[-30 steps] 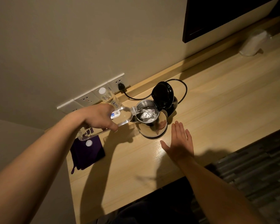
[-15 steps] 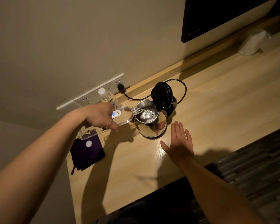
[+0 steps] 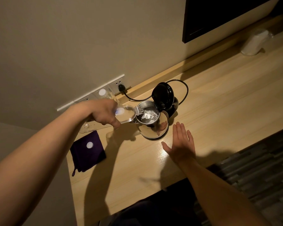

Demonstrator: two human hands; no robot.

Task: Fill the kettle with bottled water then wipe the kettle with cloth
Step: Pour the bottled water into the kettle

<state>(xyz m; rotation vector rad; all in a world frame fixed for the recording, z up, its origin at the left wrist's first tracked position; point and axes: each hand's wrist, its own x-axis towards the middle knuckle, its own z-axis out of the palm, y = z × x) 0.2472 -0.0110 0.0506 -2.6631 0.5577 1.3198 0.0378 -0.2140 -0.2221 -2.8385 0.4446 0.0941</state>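
Observation:
A steel kettle stands on the wooden counter with its black lid tipped up. My left hand grips a clear water bottle tilted on its side, neck over the kettle's mouth, and water streams into it. My right hand lies flat on the counter just right of and in front of the kettle, fingers spread, holding nothing. A dark purple cloth lies folded at the counter's left end with a white bottle cap on it.
A second capped bottle stands by the wall sockets behind my left hand. The kettle's black cord loops to a plug. A dark screen hangs on the wall; a pale wrapped object sits far right.
My left hand has raised the bottle's base a little, so it tilts more steeply into the kettle. My right hand stays flat in the same place.

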